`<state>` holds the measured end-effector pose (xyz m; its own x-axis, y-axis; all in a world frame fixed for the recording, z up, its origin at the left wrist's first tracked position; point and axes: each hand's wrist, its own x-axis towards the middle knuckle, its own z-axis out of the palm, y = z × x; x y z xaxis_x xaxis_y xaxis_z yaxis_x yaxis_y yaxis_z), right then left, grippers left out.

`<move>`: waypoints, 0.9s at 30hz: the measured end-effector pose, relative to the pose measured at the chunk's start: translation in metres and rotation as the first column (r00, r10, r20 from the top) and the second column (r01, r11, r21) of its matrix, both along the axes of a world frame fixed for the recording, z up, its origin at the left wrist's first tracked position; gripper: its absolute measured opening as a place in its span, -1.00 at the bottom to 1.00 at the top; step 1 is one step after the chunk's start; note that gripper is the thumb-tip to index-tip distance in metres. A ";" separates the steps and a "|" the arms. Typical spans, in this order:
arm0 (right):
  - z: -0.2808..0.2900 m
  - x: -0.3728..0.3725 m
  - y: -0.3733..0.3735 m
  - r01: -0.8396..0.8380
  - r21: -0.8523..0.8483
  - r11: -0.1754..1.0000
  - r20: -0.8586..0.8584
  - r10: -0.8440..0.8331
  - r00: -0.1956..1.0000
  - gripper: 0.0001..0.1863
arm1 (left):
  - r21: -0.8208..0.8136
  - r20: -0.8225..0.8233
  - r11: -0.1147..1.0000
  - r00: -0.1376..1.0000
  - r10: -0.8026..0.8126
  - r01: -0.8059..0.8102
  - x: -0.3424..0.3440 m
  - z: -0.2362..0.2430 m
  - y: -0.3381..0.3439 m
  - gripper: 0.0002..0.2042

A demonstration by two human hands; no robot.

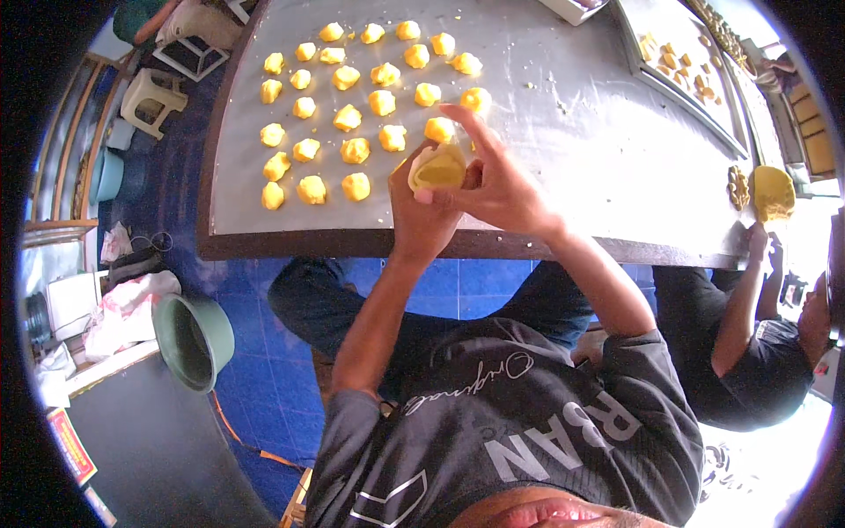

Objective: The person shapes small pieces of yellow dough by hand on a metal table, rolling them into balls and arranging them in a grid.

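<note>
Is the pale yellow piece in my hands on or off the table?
Off: your left hand and right hand hold the yellow piece above the table.

Dough lumps [356,150] lie on the left of the table [546,62], a tray [656,22] toward its far right.

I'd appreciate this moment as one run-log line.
left hand: holding pale-yellow rounded piece; right hand: also touching it; yellow rounded lumps: on grey table

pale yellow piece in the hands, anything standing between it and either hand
Nothing visible does: the left hand and right hand both appear to touch the pale yellow piece directly. The nearest yellow lump shows just beyond it in the view, without blocking either contact.
</note>
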<state>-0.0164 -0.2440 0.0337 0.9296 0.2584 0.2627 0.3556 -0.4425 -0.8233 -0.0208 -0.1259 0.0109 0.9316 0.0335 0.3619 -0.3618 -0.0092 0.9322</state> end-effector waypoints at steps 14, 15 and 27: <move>-0.021 0.008 -0.014 -0.037 0.195 0.980 -0.175 0.072 0.982 -0.13 | -0.141 -0.243 0.983 0.959 -0.149 0.117 0.000 -0.002 0.001 -0.80; -0.017 0.007 -0.011 -0.038 0.197 0.980 -0.175 0.074 0.982 -0.13 | -0.139 -0.244 0.984 0.959 -0.147 0.116 0.000 -0.002 0.002 -0.80; 0.006 -0.010 -0.006 -0.036 0.113 0.993 0.138 0.020 0.990 -0.46 | -0.145 -0.175 0.982 0.973 -0.149 0.124 -0.002 0.000 0.003 -0.80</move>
